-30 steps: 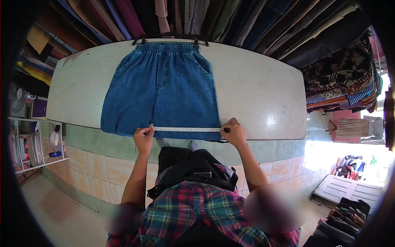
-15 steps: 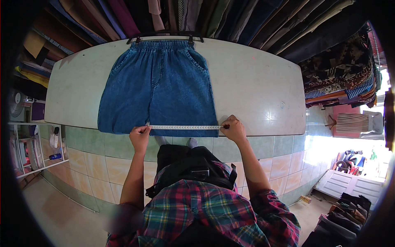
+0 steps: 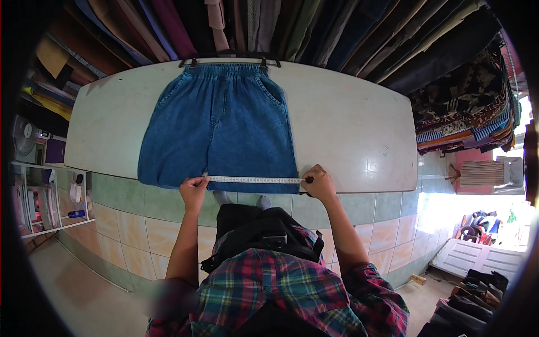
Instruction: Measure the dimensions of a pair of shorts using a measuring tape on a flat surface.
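A pair of blue denim shorts (image 3: 241,140) with an elastic waist lies flat on a pale table, its waistband clipped to a black hanger (image 3: 230,54) at the far edge. Across the near leg, just above the hem, a white tape measure (image 3: 255,180) is stretched straight. My left hand (image 3: 194,187) pinches one end of it near the crotch seam. At the outer edge of that leg, my right hand (image 3: 320,183) grips the other end, with a small dark piece showing between its fingers.
The pale table (image 3: 359,129) spreads to both sides of the shorts. Rows of hanging trousers (image 3: 314,33) line its far side. Stacked patterned cloths (image 3: 460,112) are at the right, a white rack (image 3: 53,196) at the left, and folded dark garments (image 3: 471,303) at the lower right.
The whole view has shifted slightly, so the table and shorts appear a little lower. Both hands still hold the tape measure across the same leg.
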### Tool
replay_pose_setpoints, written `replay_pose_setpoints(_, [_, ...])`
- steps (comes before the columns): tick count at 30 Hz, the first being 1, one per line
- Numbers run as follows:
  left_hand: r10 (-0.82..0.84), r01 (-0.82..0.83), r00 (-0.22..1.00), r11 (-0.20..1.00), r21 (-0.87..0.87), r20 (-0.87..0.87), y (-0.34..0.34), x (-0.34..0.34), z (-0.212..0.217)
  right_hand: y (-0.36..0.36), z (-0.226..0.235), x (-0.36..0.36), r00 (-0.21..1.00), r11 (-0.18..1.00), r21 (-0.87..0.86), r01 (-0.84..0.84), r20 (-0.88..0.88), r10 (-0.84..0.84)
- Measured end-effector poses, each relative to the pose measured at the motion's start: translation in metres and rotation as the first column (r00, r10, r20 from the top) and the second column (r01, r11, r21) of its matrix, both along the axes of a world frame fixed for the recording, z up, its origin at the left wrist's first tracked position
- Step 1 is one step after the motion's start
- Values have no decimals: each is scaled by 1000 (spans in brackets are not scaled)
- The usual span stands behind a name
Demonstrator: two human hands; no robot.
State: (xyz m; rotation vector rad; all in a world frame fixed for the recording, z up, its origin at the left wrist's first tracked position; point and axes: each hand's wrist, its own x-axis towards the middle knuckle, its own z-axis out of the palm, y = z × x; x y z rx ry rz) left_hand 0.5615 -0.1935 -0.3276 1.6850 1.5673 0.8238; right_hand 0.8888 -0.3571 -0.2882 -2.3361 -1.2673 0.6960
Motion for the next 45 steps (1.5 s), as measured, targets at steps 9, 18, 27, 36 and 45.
replay_pose_setpoints(9, [-16,16,999,1000,-7,-41,-1,-2,-4,-12,-8,5,999,991,124,50,-17,-49])
replay_pose_setpoints(18, [-14,15,1000,997,75,-10,-1,-10,-23,-23,139,167,927,729,573,374,-213,-308])
replay_pose_setpoints(27, [-8,13,999,996,89,-50,-1,-6,-26,-53,302,267,828,238,971,36,104,-551])
replay_pose_setpoints(36, [-150,163,979,983,83,-140,1,-15,-17,-30,55,259,770,703,679,211,328,-547])
replay_pose_setpoints(45, [-221,204,975,944,-257,-37,36,-16,42,-17,-48,163,682,876,287,388,550,-482])
